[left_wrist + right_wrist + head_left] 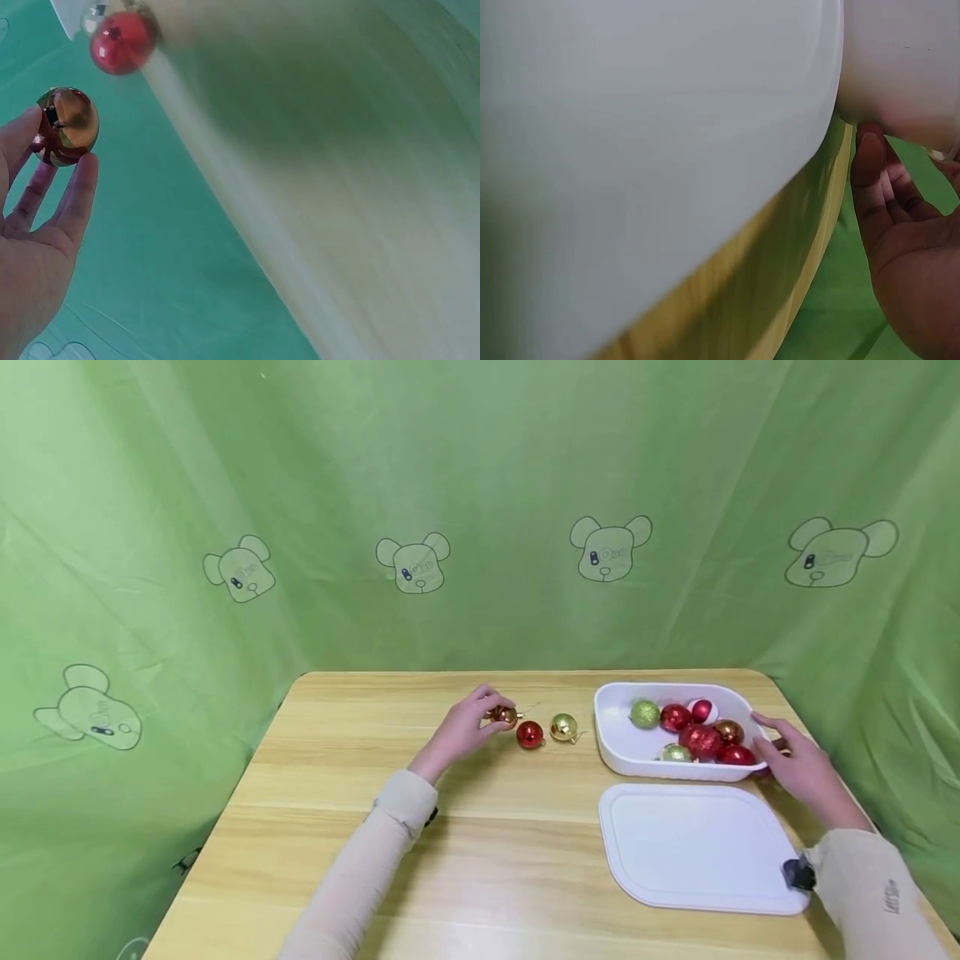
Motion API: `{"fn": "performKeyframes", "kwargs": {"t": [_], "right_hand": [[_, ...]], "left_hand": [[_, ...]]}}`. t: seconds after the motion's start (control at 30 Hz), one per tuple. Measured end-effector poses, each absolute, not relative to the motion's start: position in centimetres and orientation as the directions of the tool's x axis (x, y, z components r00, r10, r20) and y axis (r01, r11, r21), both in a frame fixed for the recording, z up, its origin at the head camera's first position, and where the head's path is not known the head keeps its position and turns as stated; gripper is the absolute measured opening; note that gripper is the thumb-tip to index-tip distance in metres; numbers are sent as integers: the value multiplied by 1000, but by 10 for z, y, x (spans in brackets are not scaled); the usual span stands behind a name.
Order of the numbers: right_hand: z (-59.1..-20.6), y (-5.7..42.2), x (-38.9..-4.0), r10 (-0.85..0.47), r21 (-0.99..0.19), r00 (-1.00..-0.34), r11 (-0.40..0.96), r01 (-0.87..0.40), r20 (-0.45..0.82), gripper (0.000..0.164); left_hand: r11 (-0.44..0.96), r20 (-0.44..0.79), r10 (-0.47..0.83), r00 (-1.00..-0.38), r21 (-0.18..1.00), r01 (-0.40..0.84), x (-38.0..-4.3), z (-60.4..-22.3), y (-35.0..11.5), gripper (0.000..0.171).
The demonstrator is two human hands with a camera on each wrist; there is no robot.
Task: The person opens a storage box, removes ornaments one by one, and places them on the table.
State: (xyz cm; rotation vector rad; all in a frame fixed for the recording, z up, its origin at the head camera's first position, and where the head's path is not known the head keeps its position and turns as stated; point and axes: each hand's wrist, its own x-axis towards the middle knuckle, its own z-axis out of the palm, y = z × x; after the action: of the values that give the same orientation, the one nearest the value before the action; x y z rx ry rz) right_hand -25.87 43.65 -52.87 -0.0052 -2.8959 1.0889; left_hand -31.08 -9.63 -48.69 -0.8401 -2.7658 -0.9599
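Observation:
My left hand pinches a shiny copper-gold Christmas bauble between thumb and fingertips, at the table's left-centre. Close by on the table are a red bauble and a light gold bauble with a thread loop. My right hand holds the right end of a white plastic box, its fingers at the rim and outer wall. Inside that box lie several baubles, among them a glittery green one, a large red one and a copper one.
A flat white lid lies on the wooden table in front of the box, close to the right forearm. Green curtain with printed bear heads hangs behind the table's back edge and along both sides.

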Motion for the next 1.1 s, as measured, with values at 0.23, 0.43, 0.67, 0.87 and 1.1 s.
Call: {"fn": "performKeyframes", "kwargs": {"t": [0.23, 0.43, 0.67, 0.87, 1.1], "right_hand": [[-530, 439, -257, 18, -655, -999, 756, -7, 32, 60], [-531, 441, -257, 7, -655, -1000, 755, -10, 24, 62], [-533, 441, -258, 8, -654, -999, 756, -17, 36, 61], [-529, 440, -260, 8, -665, -999, 747, -18, 36, 61], [-528, 439, -260, -1, -658, -1000, 753, -21, 31, 59]], "left_hand": [[662, 228, 442, -867, 569, 487, -315, -495, -102, 34], [685, 187, 431, -883, 569, 455, -317, -503, -105, 36], [700, 152, 423, -893, 571, 429, -317, -512, -110, 36], [700, 137, 419, -898, 581, 415, -318, -516, -110, 35], [706, 122, 442, -889, 564, 428, -317, -517, -108, 36]]}}
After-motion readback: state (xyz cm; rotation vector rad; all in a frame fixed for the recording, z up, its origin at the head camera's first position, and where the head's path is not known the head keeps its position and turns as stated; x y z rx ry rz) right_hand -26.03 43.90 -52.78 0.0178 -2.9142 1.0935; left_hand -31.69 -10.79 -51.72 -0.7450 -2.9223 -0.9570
